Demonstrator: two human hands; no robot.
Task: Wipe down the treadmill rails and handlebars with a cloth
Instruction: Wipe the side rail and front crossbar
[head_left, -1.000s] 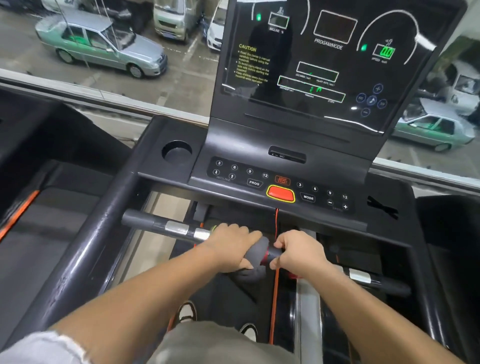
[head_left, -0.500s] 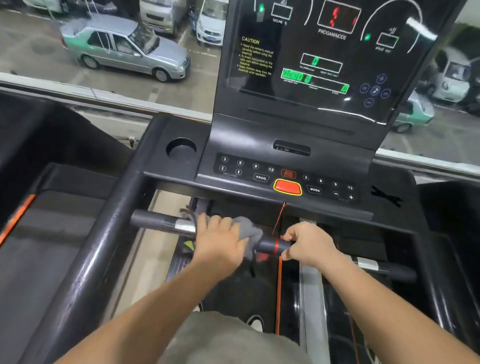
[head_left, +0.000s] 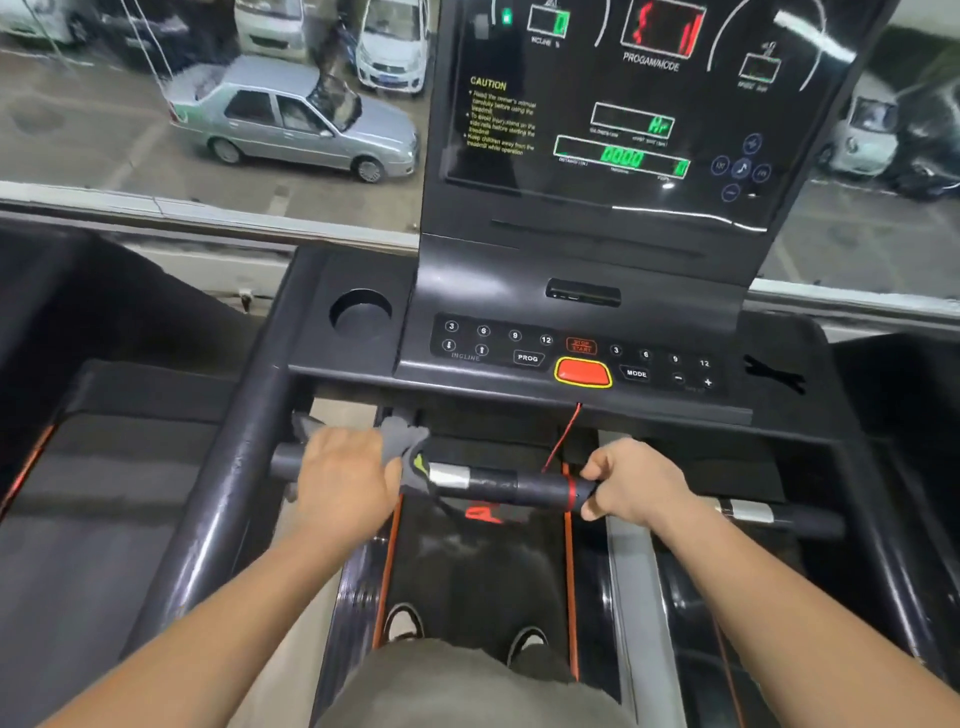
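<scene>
- At the left stretch of the handlebar (head_left: 519, 486), seen from the head view, the left hand (head_left: 345, 480) presses the grey cloth (head_left: 402, 441) round the bar. Its grip is closed on the cloth, palm down, and loose corners poke out above and to the right of the knuckles.
- The handlebar's long axis runs crosswise, left to right, just below the console (head_left: 582, 291), and dips slightly toward the right.
- The cloth sits near the bar's left end. Only a short bare stub shows between the left hand and the left rail (head_left: 228, 467).
- The right hand (head_left: 636, 480) wraps the bare bar right of centre. Its grip is closed on the bar alone, with no cloth.
- The two hands are well apart, with a silver band (head_left: 449, 475) and black foam between them.
- A sweep to the right would likely follow the bar's axis straight toward the right hand, which stands in that path and would have to lift off.
- The left hand is the nearer one for the stub and the left rail, which runs back toward the person.
- A red cord (head_left: 563, 441) drops from the console to the bar just left of the right hand, and the cloth could snag it.
- A cup holder (head_left: 360, 312) and a red button (head_left: 583, 372) lie above the bar. The belt (head_left: 478, 561) and shoes (head_left: 402, 621) lie below it.
</scene>
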